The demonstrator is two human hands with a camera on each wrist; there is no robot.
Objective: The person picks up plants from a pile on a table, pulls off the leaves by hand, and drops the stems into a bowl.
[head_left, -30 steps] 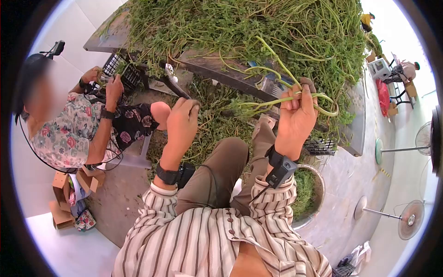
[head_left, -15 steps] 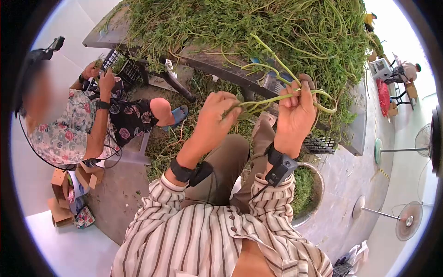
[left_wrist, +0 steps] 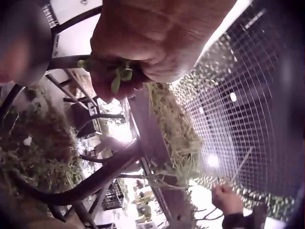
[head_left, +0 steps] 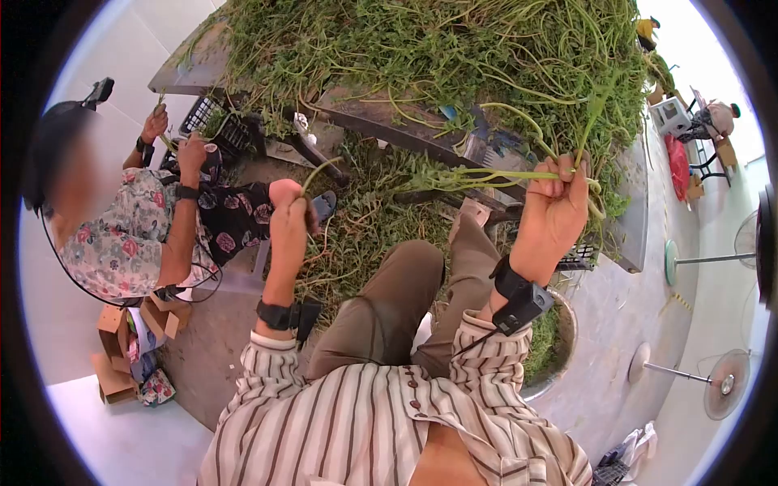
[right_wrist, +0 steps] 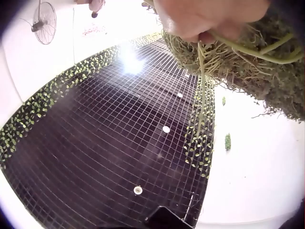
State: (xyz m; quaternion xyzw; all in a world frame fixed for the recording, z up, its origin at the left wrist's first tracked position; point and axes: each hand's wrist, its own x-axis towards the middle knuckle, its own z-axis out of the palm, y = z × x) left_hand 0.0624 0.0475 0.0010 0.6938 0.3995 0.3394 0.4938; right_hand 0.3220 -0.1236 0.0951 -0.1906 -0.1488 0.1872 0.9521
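My left hand is raised over the left side of my lap, its fingers curled round a short green stem that arcs up to the right. In the left wrist view, small green leaves poke out from under that hand's fingers. My right hand pinches several long green stems between thumb and fingers, near the table's edge. Their leafy end points left towards the gap between the hands, and one stem sticks upward. The right wrist view shows the stems running out from beneath the fingers.
A big heap of leafy stems covers the table ahead. More greens litter the floor below. By my right leg stands a round tub of greens. On the left sits another person, handling stems beside a black crate.
My left hand went right to the stems' leafy end, then swung back left and now holds a short stem. My right hand has shifted a little right, still gripping its stems.
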